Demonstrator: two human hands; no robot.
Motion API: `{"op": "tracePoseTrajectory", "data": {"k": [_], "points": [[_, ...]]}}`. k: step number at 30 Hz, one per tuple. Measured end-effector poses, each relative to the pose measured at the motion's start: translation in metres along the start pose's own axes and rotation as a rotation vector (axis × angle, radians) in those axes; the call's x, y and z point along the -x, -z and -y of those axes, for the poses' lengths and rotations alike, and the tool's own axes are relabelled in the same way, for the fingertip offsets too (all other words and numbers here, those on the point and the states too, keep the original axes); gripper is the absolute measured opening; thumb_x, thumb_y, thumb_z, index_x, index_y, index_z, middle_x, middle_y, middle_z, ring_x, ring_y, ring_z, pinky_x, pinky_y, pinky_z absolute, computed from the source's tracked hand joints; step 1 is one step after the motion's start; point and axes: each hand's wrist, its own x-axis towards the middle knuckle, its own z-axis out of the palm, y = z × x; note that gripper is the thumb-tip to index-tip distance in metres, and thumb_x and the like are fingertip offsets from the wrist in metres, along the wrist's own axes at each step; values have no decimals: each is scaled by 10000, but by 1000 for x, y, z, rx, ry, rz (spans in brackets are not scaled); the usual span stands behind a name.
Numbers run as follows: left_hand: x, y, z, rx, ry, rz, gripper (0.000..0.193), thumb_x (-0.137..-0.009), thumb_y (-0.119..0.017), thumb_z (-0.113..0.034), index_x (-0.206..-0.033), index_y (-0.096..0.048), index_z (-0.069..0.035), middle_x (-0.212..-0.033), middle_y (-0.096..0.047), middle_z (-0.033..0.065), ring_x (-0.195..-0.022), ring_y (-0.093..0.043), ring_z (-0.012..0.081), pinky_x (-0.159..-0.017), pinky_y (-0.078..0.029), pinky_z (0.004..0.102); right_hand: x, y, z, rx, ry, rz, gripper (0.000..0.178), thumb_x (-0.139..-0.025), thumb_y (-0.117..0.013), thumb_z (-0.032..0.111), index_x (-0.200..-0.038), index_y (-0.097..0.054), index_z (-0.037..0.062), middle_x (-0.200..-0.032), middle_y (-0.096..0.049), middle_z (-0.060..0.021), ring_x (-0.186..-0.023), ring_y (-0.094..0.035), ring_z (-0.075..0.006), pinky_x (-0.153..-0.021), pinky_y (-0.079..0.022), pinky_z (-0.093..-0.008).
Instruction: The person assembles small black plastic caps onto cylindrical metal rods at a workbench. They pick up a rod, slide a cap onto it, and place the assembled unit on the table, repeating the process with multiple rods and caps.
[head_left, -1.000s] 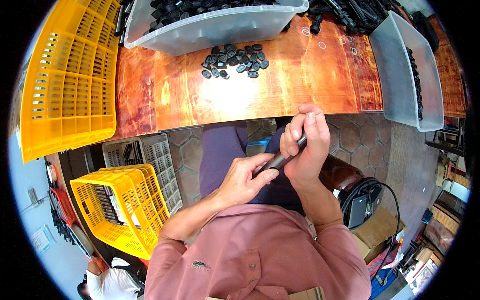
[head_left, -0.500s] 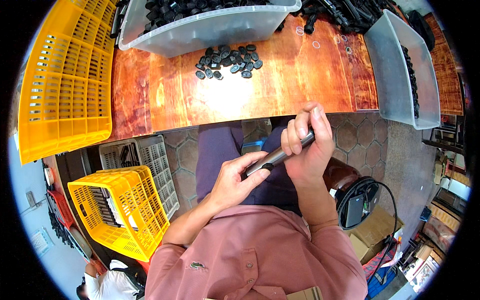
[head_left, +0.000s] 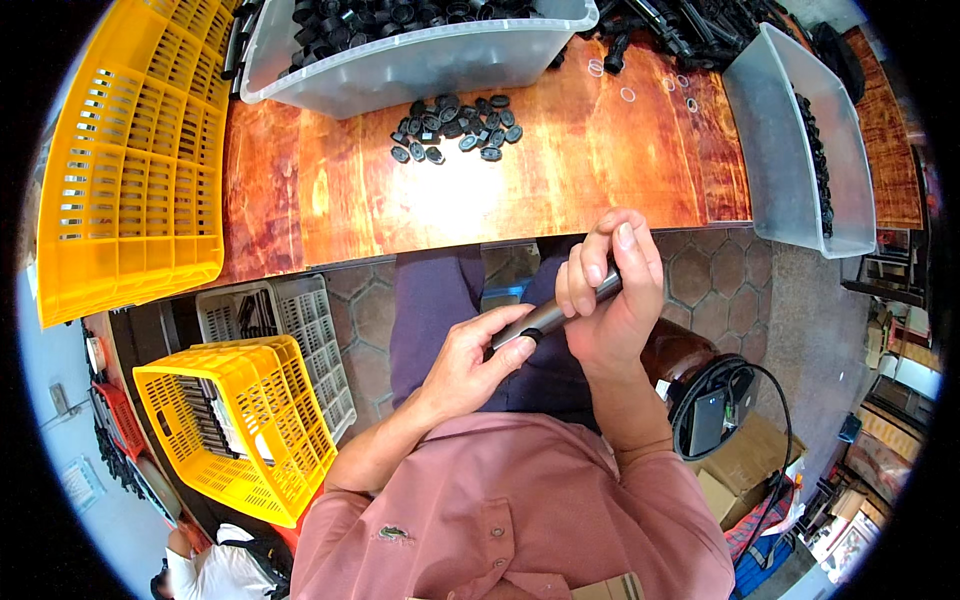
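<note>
The person sits at a wooden table (head_left: 330,190) and holds a short grey metal tube (head_left: 555,312) over their lap. The right hand (head_left: 605,300) wraps around the upper part of the tube, fingers closed tight on it. The left hand (head_left: 470,365) is at the lower end, where its fingers pinch a small black cap (head_left: 527,338) against the tube's tip. It looks like the cap is being pushed onto the end. I think the next move needs a firm, straight push so the cap sits flat and does not tip.

On the table lies a little pile of black caps (head_left: 455,125), well apart from the hands. Behind it stands a clear bin (head_left: 420,60) full of black parts. Another clear bin (head_left: 790,150) stands at the right. A big yellow crate (head_left: 130,170) rests on the left end of the table. A smaller yellow crate (head_left: 235,425) sits on the floor below. Nothing stands between the hands and the pile.
</note>
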Motion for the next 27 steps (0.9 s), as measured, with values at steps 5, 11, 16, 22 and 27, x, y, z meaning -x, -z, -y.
{"op": "tracePoseTrajectory", "data": {"k": [5, 11, 16, 22, 27], "points": [[-2, 0, -13, -137, -37, -3, 374, -952, -645, -212, -1232, -608, 33, -900, -658, 111, -782, -606, 161, -741, -500, 297, 2, -2, 0, 30, 8, -11, 144, -1022, -492, 173, -1052, -508, 34, -644, -477, -40, -442, -421, -111, -420, -381, -277], [-3, 0, -15, -208, -49, -15, 334, -944, -635, -211, -1170, -620, 34, -893, -657, 167, -779, -626, 238, -743, -499, 336, 5, -2, -2, 35, -31, -42, 124, -1014, -509, 159, -1059, -512, 43, -668, -490, -39, -453, -417, -105, -429, -381, -274], [-1, -2, -16, -242, -59, -20, 302, -946, -624, -205, -1139, -623, 27, -850, -643, 163, -740, -618, 234, -707, -493, 346, 7, 0, -7, 36, -46, -55, 112, -1009, -513, 133, -1073, -506, 42, -690, -494, -34, -460, -413, -102, -433, -384, -273], [1, -4, -16, -263, -17, 12, 303, -944, -622, -215, -1130, -626, 23, -831, -646, 176, -738, -631, 252, -704, -497, 362, 9, 0, -3, 48, -75, -76, 107, -1013, -494, 119, -1085, -501, 40, -689, -487, -32, -457, -405, -97, -434, -380, -268], [-2, -5, -20, -253, 12, 40, 294, -944, -614, -214, -1124, -632, 19, -770, -640, 127, -697, -618, 192, -669, -493, 333, 7, 3, -2, 41, -75, -66, 141, -1035, -483, 188, -1098, -506, 63, -682, -481, -14, -455, -410, -79, -410, -377, -244]]}}
